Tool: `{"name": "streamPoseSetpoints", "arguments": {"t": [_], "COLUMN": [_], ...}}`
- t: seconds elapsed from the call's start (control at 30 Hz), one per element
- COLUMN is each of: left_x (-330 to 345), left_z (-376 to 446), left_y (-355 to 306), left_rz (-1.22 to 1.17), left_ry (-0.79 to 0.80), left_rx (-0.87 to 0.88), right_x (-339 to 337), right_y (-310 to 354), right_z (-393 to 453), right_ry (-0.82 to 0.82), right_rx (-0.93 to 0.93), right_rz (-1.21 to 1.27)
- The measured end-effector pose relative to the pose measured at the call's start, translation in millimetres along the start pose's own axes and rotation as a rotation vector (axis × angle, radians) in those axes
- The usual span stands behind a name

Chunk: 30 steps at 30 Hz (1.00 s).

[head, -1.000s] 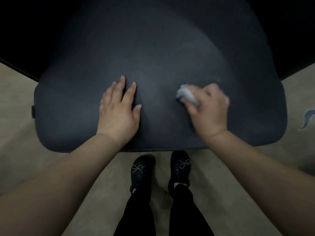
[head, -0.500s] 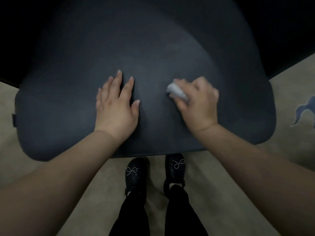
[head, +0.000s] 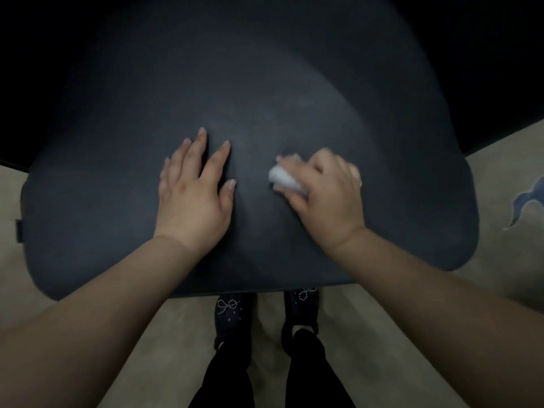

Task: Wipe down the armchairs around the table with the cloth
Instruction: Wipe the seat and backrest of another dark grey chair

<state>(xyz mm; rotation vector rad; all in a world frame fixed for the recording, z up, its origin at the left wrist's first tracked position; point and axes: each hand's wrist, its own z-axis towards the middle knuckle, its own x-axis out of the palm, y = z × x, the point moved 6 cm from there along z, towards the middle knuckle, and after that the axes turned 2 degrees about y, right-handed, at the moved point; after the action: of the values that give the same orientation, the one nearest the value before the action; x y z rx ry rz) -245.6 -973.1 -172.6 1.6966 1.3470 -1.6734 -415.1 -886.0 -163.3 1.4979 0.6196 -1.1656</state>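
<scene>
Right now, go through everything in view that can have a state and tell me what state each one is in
left hand: flat, fingers straight, resting on the armchair
right hand: fingers curled round the cloth, pressing it to the armchair
cloth: white, bunched up, mostly hidden in the right hand
armchair: dark upholstery, under both hands
shoes: on the beige floor at the armchair's near edge, toes partly hidden

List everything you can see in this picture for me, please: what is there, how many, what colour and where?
armchair: one, dark grey-blue, fills the upper and middle view
cloth: one, white, bunched on the armchair, right of centre
floor: beige, with a blue-grey mark at the right edge
shoes: two, black with beaded bows, bottom centre
trousers: black, bottom centre
left hand: flat on the armchair, fingers straight
right hand: grips the cloth against the armchair
</scene>
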Motion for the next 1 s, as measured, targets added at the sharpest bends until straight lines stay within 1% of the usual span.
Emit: {"name": "streamPoseSetpoints", "arguments": {"t": [0.03, 0.07, 0.1, 0.17, 0.23, 0.27, 0.3, 0.33, 0.37, 0.47, 0.53, 0.57, 0.6, 0.63, 0.73, 0.8, 0.83, 0.9, 1.0], "left_x": [-1, -2, -4, -6, -8, -9, -9, -10, -10, -13, -15, -16, -17, -19, -23, -26, -27, -28, -31], "left_z": [0, 1, 2, 4, 6, 7, 8, 9, 10, 13, 13, 14, 14, 14, 11, 8, 6, 0, -10], "left_y": [2, 4, 8, 15, 20, 22, 23, 23, 22, 24, 28, 30, 34, 38, 51, 60, 64, 72, 85], "left_rz": [-0.003, -0.01, -0.02, -0.039, -0.048, -0.049, -0.051, -0.052, -0.053, -0.075, -0.082, -0.08, -0.078, -0.073, -0.066, -0.067, -0.065, -0.061, -0.078], "left_ry": [-0.005, -0.011, -0.019, -0.037, -0.056, -0.062, -0.067, -0.07, -0.07, -0.063, -0.061, -0.063, -0.068, -0.076, -0.095, -0.104, -0.11, -0.12, -0.135], "left_rx": [-0.004, -0.013, -0.029, -0.065, -0.082, -0.086, -0.088, -0.088, -0.09, -0.107, -0.099, -0.087, -0.077, -0.072, -0.097, -0.122, -0.135, -0.158, -0.21], "right_x": [-1, -5, -12, -26, -32, -29, -22, -11, 0, 21, 14, 7, -2, -10, -23, -12, 0, 29, 57], "right_y": [-2, -11, -24, -57, -74, -73, -65, -50, -28, 32, 33, 22, 5, -14, -54, -46, -30, 20, 95], "right_z": [-9, -13, -10, 14, 57, 79, 98, 111, 114, 72, 33, 23, 24, 33, 93, 132, 146, 152, 98], "right_ry": [0.022, 0.025, 0.007, -0.075, -0.161, -0.183, -0.169, -0.128, -0.078, 0.094, 0.181, 0.193, 0.171, 0.129, -0.047, -0.121, -0.115, -0.029, 0.151], "right_rx": [-0.036, -0.033, 0.009, 0.175, 0.332, 0.379, 0.39, 0.354, 0.269, -0.073, -0.217, -0.242, -0.221, -0.148, 0.154, 0.293, 0.306, 0.195, -0.116], "right_rz": [-0.013, -0.042, -0.081, -0.132, -0.115, -0.092, -0.083, -0.098, -0.103, -0.043, -0.014, -0.046, -0.098, -0.144, -0.18, -0.149, -0.144, -0.153, -0.075]}}
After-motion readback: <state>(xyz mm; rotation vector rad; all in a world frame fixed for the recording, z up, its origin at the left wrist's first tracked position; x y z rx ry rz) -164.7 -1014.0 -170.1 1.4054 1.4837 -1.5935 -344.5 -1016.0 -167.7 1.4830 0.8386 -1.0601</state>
